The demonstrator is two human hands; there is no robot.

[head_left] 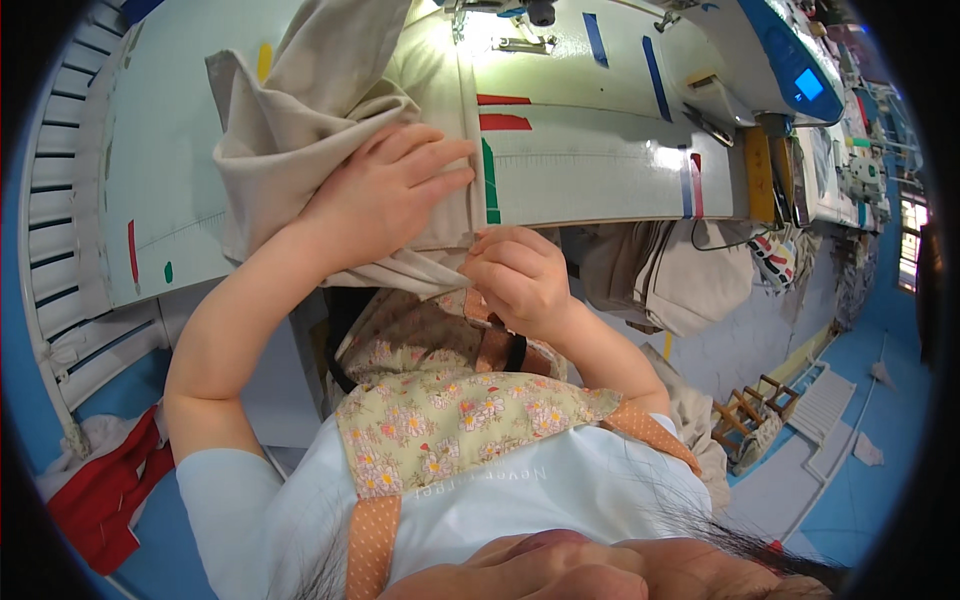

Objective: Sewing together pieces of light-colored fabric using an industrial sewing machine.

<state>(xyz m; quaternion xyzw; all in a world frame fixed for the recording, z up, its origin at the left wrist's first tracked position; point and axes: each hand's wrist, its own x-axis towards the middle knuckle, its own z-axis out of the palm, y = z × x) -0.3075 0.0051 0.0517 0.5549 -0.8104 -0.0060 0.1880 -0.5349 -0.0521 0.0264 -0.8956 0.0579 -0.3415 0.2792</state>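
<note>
On the sewing table [600, 170], left hand [385, 190] presses beige fabric [290, 120] flat-fingered; right hand [515, 275] pinches its hem.

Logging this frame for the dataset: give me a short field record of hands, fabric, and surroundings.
setting: sewing machine table, white, with coloured tape marks
left hand: flat on the beige fabric, pressing it to the table
right hand: pinching the fabric's folded edge at the table's near edge
fabric: bunched at the left, one strip running up toward the sewing machine
person's clothing: floral apron over a light blue shirt
nearby: red cloth at lower left; beige pieces hanging at the right
</note>
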